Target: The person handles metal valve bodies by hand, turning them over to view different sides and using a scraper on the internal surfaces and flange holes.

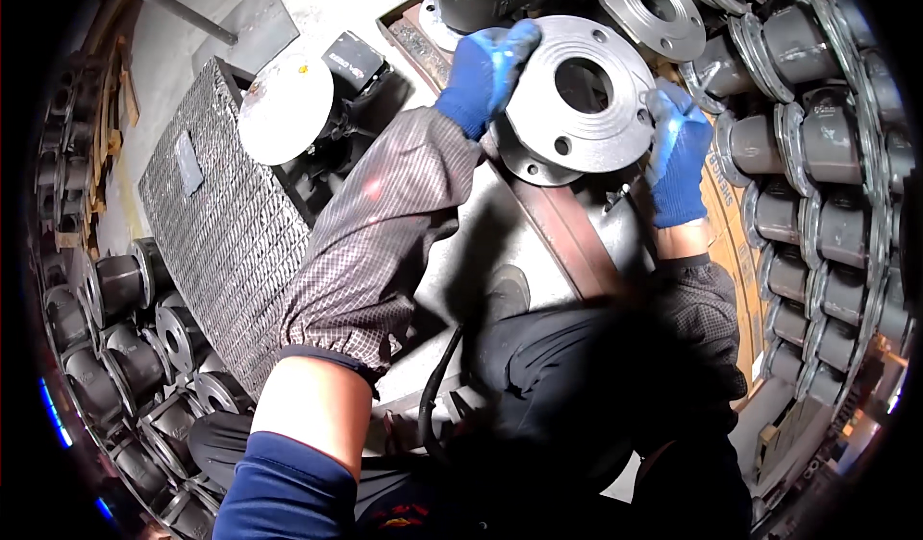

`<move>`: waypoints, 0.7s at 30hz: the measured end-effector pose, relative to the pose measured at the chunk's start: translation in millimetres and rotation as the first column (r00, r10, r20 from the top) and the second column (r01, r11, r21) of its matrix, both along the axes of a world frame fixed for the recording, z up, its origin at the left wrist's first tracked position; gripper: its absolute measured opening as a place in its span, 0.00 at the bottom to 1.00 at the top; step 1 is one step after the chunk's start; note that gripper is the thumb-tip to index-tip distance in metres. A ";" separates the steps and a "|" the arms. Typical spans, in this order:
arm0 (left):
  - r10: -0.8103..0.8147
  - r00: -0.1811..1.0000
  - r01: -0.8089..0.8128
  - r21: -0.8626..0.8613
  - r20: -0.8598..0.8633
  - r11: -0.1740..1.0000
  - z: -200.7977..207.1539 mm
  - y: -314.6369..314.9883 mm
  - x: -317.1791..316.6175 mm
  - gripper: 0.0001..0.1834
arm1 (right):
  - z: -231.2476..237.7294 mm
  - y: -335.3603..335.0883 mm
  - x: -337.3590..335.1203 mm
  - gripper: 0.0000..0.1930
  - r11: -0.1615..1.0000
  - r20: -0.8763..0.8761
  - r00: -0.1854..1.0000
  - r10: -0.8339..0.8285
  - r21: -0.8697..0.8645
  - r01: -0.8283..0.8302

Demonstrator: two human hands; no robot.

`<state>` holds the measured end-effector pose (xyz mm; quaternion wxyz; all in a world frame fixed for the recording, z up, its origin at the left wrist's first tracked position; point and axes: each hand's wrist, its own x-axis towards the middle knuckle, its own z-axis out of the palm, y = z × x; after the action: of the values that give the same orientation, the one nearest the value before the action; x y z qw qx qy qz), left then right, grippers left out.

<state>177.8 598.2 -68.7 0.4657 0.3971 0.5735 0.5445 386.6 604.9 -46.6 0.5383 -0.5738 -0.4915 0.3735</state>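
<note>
A grey cast-metal flanged fitting [582,98] with a round face, a centre bore and bolt holes lies in the upper middle of the head view. My left hand [486,71], in a blue glove, grips the flange's upper left rim. In its own blue glove, my right hand [678,150] holds the right rim; something thin seems to be pinched in it, but I cannot make it out. Both sleeves are checked grey fabric.
Rows of similar grey flanged fittings [817,213] fill the right side and several more [135,348] stand at lower left. A metal mesh crate [226,223] sits left, with a round metal disc [286,107] beside it. My knees and a black cable [437,386] lie below.
</note>
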 end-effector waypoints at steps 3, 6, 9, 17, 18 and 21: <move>0.141 0.955 -0.156 0.035 0.262 0.987 3.9 -9.5 -1.4 0.28 | 15.7 17.6 -14.8 0.11 0.994 0.167 0.982 0.088 0.046 -0.097; 0.261 0.890 -0.308 0.074 0.373 0.948 -27.2 5.7 4.0 0.26 | 13.0 39.3 -25.8 0.08 0.994 -0.006 0.998 0.059 0.087 -0.058; 0.334 0.930 -0.346 0.057 0.156 0.936 -24.9 6.2 10.0 0.28 | -3.9 34.4 -17.3 0.09 0.994 0.025 0.999 0.021 0.105 -0.023; -0.039 0.886 0.027 -0.033 -0.463 0.999 -7.9 50.5 -34.8 0.34 | -10.1 -4.7 -15.5 0.11 0.960 -0.310 0.948 0.066 -0.239 -0.145; -0.077 0.901 0.044 -0.087 -0.426 0.995 -6.8 57.0 -38.7 0.32 | -7.1 -7.8 -23.2 0.09 0.962 -0.318 0.947 0.052 -0.239 -0.133; 0.005 0.776 0.044 0.063 -0.631 0.997 -14.0 55.3 -39.0 0.26 | -14.0 3.8 -24.0 0.09 0.959 -0.299 0.954 0.023 -0.264 -0.106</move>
<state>138.8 653.6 -82.8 0.2376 0.5792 0.6716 0.3963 362.6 608.7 -60.6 0.5069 -0.5652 -0.3676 0.5370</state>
